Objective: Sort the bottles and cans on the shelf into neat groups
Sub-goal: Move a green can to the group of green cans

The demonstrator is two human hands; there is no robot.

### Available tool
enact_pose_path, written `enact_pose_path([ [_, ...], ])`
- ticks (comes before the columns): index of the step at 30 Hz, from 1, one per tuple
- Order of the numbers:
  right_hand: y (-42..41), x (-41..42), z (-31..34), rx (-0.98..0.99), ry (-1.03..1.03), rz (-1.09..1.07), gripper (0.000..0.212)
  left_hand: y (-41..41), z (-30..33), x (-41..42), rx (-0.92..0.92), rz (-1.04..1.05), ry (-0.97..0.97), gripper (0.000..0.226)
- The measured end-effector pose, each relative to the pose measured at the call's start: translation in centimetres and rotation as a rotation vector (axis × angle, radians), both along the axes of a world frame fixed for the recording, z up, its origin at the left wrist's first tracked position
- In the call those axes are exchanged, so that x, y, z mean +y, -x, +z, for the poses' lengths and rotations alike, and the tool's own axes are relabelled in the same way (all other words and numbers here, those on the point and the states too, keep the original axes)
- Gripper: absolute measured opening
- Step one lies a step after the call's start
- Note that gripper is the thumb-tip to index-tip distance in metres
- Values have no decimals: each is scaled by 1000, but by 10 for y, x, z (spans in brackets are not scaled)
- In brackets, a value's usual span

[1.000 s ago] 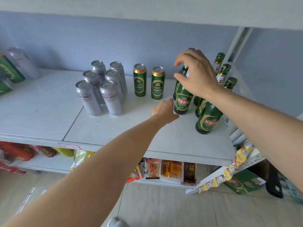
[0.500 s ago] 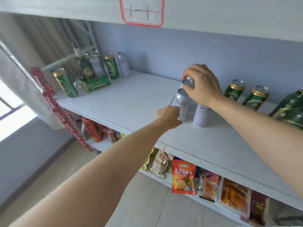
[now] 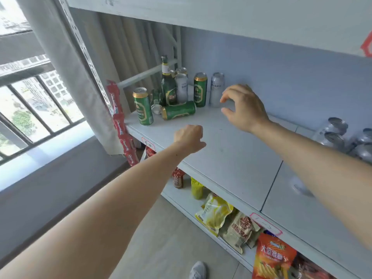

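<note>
At the shelf's [image 3: 231, 158] far left end stands a mixed cluster: a green bottle [image 3: 168, 87], upright green cans [image 3: 143, 106] [image 3: 200, 89], a green can lying on its side [image 3: 179, 112], and silver cans [image 3: 217, 89] [image 3: 181, 87]. My right hand [image 3: 241, 107] hovers empty with fingers spread and curved, just right of the rightmost silver can, not touching it. My left hand [image 3: 189, 138] hangs above the shelf's front edge, fingers curled in, holding nothing. A sorted group of silver cans [image 3: 338, 135] shows at the right edge.
The lower shelf holds snack packets [image 3: 215, 216] and an orange bag [image 3: 273, 256]. Red packets [image 3: 120, 125] hang on the left upright. A curtain and window lie to the left. An upper shelf board [image 3: 221, 15] runs overhead. My shoe [image 3: 198, 269] is on the floor.
My view has swung left to the unsorted cluster. My right hand has let go of the silver can it held among the sorted group and now reaches empty toward the left cans.
</note>
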State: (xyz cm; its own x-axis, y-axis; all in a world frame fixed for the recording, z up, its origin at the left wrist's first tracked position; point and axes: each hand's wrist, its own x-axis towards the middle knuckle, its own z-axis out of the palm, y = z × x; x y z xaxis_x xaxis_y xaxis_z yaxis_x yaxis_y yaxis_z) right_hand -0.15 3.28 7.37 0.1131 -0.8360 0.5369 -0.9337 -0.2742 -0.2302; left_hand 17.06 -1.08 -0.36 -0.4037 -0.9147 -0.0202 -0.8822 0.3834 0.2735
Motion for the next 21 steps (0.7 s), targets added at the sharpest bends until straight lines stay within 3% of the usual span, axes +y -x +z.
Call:
enact_pose_path([
  [9, -63, -130, 4, -3, -85, 64, 19, -62, -3, -103, 30, 158, 80, 43],
  [16, -101, -199, -14, -32, -137, 89, 19, -93, -22, -160, 102, 256, 95, 31],
  [21, -141, -239, -33, -66, -255, 128, 33, -128, -39, -192, 2, 340, -35, 25],
])
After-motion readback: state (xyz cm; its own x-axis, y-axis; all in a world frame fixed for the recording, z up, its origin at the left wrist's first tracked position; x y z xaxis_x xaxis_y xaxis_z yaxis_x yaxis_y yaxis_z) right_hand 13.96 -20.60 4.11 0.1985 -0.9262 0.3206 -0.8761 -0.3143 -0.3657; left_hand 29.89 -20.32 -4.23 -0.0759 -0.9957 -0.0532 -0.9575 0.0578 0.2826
